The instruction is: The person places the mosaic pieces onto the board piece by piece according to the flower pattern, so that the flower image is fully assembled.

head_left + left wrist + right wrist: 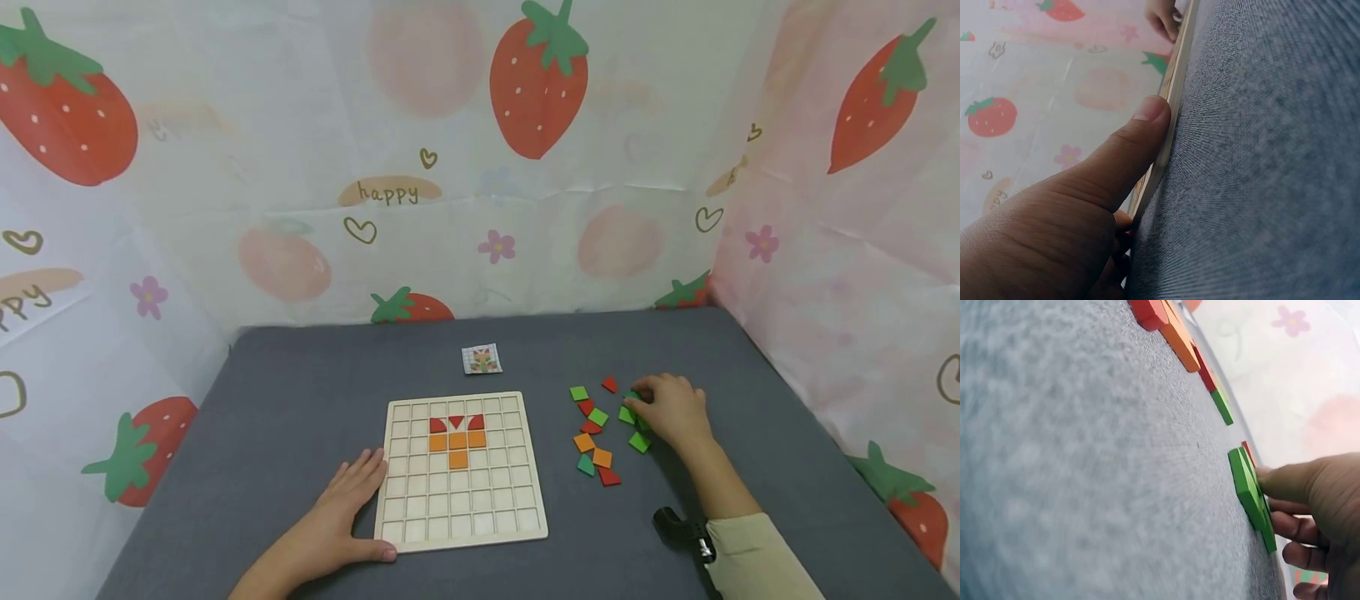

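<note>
A pale wooden grid board (427,508) lies on the table with red and orange tiles (458,459) set in its upper middle squares. My left hand (337,508) rests at the board's left side, fingers extended along the edge and thumb by the near corner. In the left wrist view, the thumb (1138,134) touches the board's rim (1175,94). Right of the board, my right hand (678,408) is over a small cluster of green tiles (639,442), thumb and forefinger pinching a dark green tile (632,396). The fingers partly hide that cluster.
Loose red, orange and green tiles (584,442) lie between the board and my right hand. A small printed pattern card (482,359) lies behind the board. A black curved object (675,527) is by the right sleeve. Strawberry-print cloth (465,250) surrounds the grey table (315,375).
</note>
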Tool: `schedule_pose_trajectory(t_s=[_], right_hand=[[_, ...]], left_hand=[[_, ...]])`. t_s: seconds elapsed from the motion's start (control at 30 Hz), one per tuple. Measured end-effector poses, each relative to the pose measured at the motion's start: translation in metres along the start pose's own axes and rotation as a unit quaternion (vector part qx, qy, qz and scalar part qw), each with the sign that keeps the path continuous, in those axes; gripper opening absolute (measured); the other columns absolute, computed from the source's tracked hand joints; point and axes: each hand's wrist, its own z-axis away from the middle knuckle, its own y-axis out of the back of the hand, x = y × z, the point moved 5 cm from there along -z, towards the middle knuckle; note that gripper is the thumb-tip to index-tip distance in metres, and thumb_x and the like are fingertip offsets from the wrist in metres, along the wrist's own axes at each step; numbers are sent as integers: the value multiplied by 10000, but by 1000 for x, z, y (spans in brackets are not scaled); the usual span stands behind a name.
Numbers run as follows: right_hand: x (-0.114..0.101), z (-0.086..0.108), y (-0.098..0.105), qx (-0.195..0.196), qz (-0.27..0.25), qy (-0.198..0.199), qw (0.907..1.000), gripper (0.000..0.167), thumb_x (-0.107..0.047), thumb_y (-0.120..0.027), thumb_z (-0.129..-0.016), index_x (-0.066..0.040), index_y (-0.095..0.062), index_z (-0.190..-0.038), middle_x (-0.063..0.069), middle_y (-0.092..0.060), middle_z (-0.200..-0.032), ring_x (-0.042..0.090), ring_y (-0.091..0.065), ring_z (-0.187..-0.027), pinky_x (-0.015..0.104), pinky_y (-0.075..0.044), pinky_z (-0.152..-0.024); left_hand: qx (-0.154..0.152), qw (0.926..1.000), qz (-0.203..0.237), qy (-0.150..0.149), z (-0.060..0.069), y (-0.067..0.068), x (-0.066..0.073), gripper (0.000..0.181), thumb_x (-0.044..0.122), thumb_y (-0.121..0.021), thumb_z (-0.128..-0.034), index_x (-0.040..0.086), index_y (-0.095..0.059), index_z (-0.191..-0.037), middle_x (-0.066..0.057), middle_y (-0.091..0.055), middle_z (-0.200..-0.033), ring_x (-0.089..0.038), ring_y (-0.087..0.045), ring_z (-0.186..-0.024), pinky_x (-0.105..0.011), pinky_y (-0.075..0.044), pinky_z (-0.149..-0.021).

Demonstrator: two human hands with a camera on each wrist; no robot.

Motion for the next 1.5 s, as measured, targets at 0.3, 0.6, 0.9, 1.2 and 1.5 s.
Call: schedule_pose_trajectory(t_s=[0.3, 0.6, 0.9, 1.2, 1.5], right_hand=[[2, -3, -4, -2, -55, -82, 10000, 347, -326, -766, -928, -88, -764, -1181, 161, -696, -1097, 416, -592, -1052, 684, -381, -879], [-2, -4, -4, -61, -39, 260, 9996, 299, -279, -741, -947, -106, -763, -1189, 166, -671, -1154, 392, -573, -1061, 597, -385, -821], [-12, -4, 4, 119, -232, 651, 9975, 291, -273, -745, -944, -125, -758, -1194, 179, -653, -1209, 397, -553, -1099, 603, -391, -852], [-33, -1, 12, 117, -905, 1033, 9905, 277, -259, -749, -953, -140, -759, -1202, 103, -727, -1187, 318, -625, -1030, 666, -369, -981], [-65, 4, 20, -1, -1042, 1763, 9788, 265, -226, -758, -939, -106, -762, -1176, 61, -725, -1125, 305, -590, -1014, 607, -375, -965]], left_hand=[[10, 10000, -20, 32, 1, 1, 1, 1277, 744, -789, -673, 22, -297, -1605, -136, -236, -1688, -343, -103, -1587, -38, 170, -1120], [75, 10000, -3, -54, 2, 2, 1, 1262, 725, -796, -685, 9, -302, -1600, -146, -243, -1684, -353, -109, -1584, -51, 167, -1136], [-35, 9999, 100, 91, 2, 1, 2, 1267, 727, -795, -684, 30, -285, -1610, -125, -224, -1693, -337, -87, -1590, -57, 161, -1139], [92, 9999, -38, -73, 2, 2, 2, 1275, 731, -794, -677, 9, -295, -1601, -147, -243, -1683, -343, -106, -1586, -60, 167, -1144], [121, 9999, -72, -79, 3, 2, 2, 1269, 727, -796, -682, 7, -297, -1600, -148, -244, -1683, -342, -109, -1586, -63, 166, -1146]])
